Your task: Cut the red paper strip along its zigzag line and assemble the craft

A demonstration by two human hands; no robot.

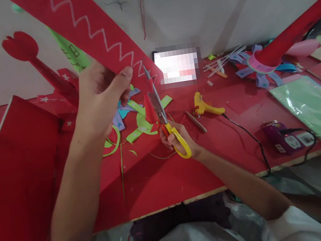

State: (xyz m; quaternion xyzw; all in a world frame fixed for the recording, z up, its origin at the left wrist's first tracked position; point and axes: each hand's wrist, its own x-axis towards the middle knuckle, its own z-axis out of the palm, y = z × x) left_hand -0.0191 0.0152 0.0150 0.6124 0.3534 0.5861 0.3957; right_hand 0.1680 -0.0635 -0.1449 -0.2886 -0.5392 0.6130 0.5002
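Observation:
My left hand (101,95) is raised above the red table (157,181), fingers and thumb pinched on a long red paper strip (79,24) with a white chalk zigzag drawn along it. The strip runs from the upper left down to the scissors. My right hand (178,140) grips yellow-handled scissors (163,122), blades pointing up and slightly apart at the strip's lower end. A small cut red triangle (149,108) hangs beside the blades.
Green and blue paper scraps (139,121) lie under the hands. A yellow glue gun (205,106) with a black cord sits to the right, then a purple power strip (287,141), green sheets (316,111), a red paper roll (292,34). A red board (15,178) stands left.

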